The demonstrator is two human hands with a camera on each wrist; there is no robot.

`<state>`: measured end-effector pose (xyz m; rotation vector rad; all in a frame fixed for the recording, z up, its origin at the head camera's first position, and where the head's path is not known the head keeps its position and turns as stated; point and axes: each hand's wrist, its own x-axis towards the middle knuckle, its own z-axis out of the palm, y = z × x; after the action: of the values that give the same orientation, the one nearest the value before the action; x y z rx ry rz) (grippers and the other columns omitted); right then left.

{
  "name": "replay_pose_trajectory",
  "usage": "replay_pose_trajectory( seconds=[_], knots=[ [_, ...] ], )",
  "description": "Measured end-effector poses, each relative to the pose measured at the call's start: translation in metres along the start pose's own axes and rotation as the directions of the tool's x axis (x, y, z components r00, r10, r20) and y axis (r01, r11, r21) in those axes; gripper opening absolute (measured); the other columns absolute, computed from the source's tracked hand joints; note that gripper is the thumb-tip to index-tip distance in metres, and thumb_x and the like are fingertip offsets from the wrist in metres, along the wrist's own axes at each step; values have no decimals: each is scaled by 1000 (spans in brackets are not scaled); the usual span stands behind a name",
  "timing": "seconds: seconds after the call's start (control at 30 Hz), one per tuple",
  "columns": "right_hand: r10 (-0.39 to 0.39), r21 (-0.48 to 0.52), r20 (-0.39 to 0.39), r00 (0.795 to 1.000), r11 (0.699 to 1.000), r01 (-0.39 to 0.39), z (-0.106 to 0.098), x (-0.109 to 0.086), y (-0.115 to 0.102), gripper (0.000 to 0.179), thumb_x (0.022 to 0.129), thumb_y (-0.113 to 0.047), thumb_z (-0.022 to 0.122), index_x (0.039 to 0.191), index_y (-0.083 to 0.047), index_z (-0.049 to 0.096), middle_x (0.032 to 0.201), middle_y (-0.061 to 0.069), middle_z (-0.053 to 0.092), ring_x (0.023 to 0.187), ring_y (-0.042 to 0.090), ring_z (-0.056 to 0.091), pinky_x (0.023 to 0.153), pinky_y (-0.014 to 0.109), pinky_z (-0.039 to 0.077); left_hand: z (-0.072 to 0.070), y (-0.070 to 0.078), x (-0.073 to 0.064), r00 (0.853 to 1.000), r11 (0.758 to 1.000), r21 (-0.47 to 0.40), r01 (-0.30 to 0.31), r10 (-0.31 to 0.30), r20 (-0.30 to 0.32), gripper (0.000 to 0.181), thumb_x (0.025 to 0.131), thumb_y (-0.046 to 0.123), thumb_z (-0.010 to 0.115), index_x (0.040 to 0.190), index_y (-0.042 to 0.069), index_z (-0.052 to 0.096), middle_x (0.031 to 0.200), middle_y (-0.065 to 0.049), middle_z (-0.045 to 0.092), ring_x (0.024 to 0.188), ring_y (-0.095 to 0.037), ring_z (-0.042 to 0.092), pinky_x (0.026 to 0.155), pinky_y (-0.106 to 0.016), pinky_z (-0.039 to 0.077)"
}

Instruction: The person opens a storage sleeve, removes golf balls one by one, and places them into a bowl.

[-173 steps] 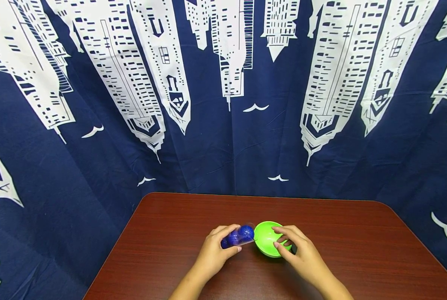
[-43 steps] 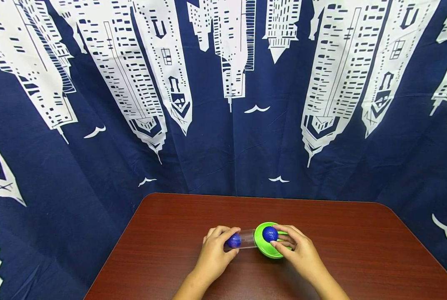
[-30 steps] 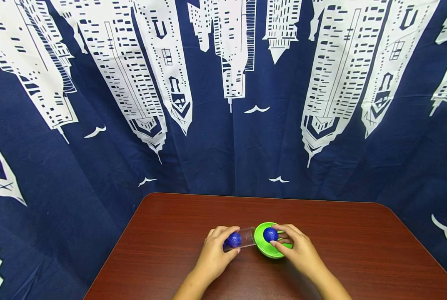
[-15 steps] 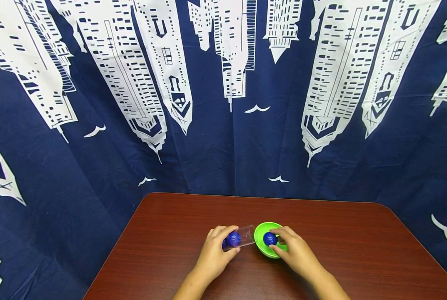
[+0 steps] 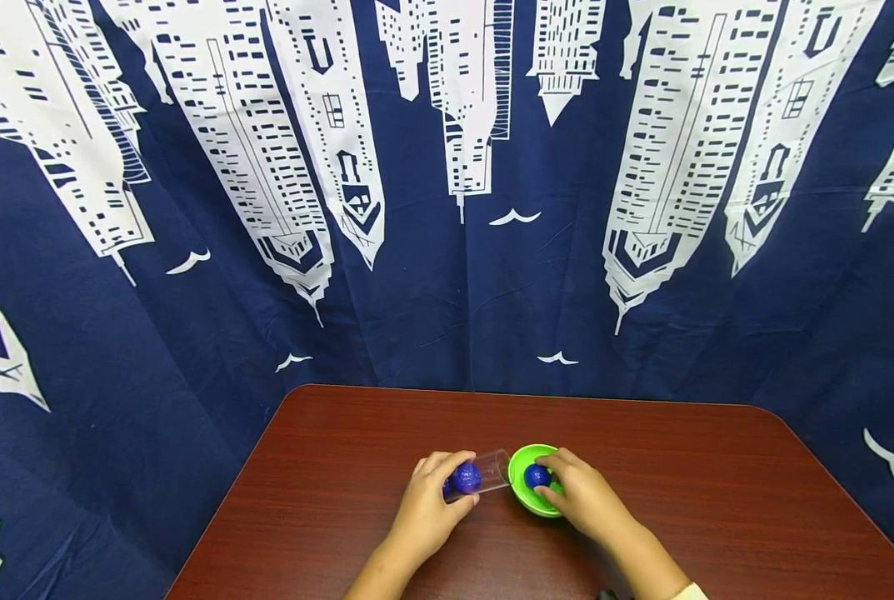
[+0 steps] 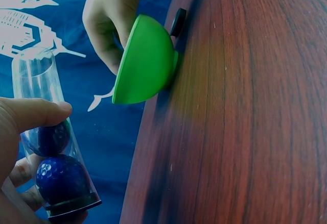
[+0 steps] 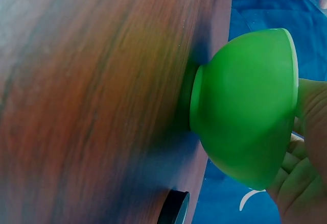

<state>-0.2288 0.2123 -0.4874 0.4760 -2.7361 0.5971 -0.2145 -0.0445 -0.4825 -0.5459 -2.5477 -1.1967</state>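
My left hand grips a clear plastic tube tilted toward the bowl, its mouth near the rim. Inside it sit two blue dimpled golf balls, the lower golf ball resting by the tube's black base. My right hand dips into the green bowl, pinching another blue golf ball between thumb and fingers. The right wrist view shows the bowl from the side, standing on the table; its wall hides the ball and fingertips there.
A small round black cap lies on the table beside the bowl, hidden behind the right hand in the head view. The brown wooden table ends at a dark blue cloth printed with white buildings.
Earlier, the right hand was over the bowl without a ball. It then held a golf ball there, and has since lowered it into the bowl. The left hand keeps holding the tube, which contains fewer balls.
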Motion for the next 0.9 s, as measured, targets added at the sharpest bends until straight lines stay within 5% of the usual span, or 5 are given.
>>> replay_pose_trajectory(
  seconds=[0.9],
  knots=[
    [5,-39,17,1000,999,-4,3,2,-5,37,80,-13,85,112,-2,72,107,7,67,96,21,70,88,41,58,0,1,-2,1000,1000,-15,-13,14,8,54,80,16,85,129,28,66,121,6,65,113,-16,56,97,-39,54]
  ],
)
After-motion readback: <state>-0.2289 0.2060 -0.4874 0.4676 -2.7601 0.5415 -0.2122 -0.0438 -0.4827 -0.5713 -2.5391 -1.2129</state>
